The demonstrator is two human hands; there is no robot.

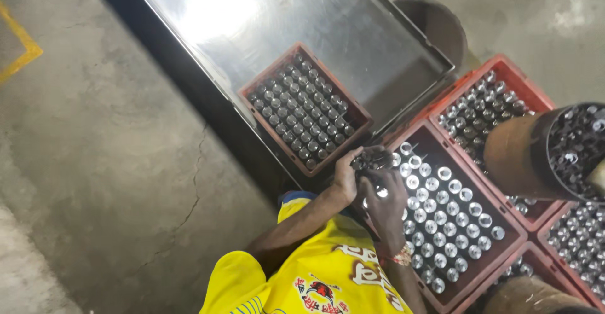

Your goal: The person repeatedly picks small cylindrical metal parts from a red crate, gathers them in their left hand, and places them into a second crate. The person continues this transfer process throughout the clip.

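Looking down from the head camera, I see both hands meeting over the near corner of a red crate [467, 244] packed with upright shiny metal cylinders [441, 216]. The left hand [348, 174] is curled around a small cluster of metal parts [372, 158], fingers clamped on them. The right hand [386, 205] is just below it, touching the same cluster, fingers bent; I cannot tell whether it grips one piece or only steadies them. Beyond the hands, a second crate of darker cylinders [304, 107] sits on a steel bench [252, 17]. To the right of the hands are more red crates [485, 103] of the same parts, and a round brown drum [548, 153] filled with them. Below the hands is a yellow shirt [315, 276]. To the left lies cracked concrete floor [94, 162].
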